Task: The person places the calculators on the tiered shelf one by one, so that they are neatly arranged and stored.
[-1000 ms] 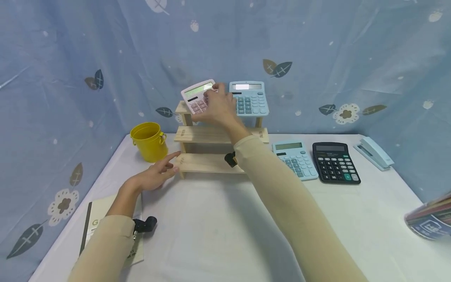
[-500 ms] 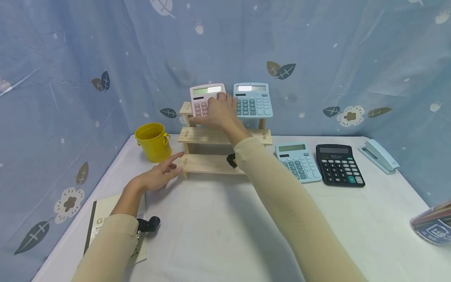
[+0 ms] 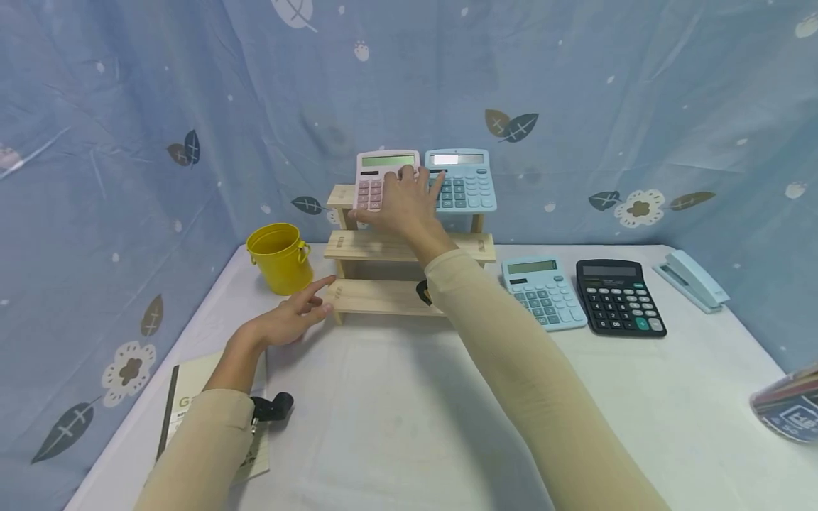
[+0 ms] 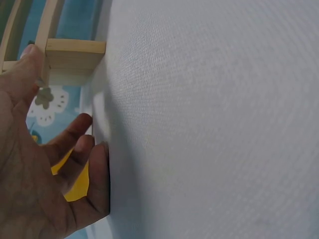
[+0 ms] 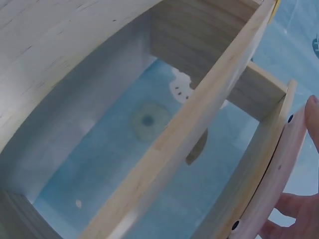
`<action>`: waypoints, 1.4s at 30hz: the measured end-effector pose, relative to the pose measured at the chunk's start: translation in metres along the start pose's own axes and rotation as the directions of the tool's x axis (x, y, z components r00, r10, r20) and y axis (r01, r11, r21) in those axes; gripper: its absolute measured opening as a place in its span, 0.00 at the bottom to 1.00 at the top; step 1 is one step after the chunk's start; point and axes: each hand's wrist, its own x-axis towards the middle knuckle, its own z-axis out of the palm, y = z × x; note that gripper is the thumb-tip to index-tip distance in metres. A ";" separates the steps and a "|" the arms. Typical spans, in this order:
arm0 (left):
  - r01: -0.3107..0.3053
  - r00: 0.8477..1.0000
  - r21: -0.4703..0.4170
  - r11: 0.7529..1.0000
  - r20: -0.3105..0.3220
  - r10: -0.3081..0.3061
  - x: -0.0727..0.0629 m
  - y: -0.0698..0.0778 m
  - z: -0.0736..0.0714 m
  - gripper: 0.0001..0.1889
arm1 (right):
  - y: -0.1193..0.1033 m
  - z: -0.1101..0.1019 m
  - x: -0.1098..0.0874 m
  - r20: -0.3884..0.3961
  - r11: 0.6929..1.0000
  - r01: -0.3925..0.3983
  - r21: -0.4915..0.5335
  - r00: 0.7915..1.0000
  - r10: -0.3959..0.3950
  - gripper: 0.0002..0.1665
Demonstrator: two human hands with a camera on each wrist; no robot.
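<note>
Fingers [image 3: 389,182] of right hand [image 3: 409,208] splay unclenched across pink calculator [image 3: 371,182], on top shelf [image 3: 342,194] just beside blue calculator [image 3: 463,181]. Left hand [image 3: 286,319] relaxed, against stand [image 3: 377,243]. Likely aligning the pair; next calls for gentle squaring, then letting go.

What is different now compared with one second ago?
The pink calculator, tilted before, now sits straight, having moved right along the top shelf towards the blue calculator beside it, the right hand still on it. The left hand stays at the bottom shelf; the blue calculator stayed put.
</note>
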 end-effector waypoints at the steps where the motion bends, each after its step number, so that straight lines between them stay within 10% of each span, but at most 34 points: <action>1: -0.002 1.000 -0.003 1.000 0.000 0.002 0.000 0.001 0.001 0.41 | 0.001 0.000 0.000 -0.007 1.000 0.001 0.006 1.000 -0.001 0.59; 42: -0.013 1.000 -0.003 1.000 0.023 0.013 0.000 0.005 -0.003 0.41 | 0.156 -0.069 -0.106 -0.161 0.950 0.283 0.128 0.952 -0.262 0.47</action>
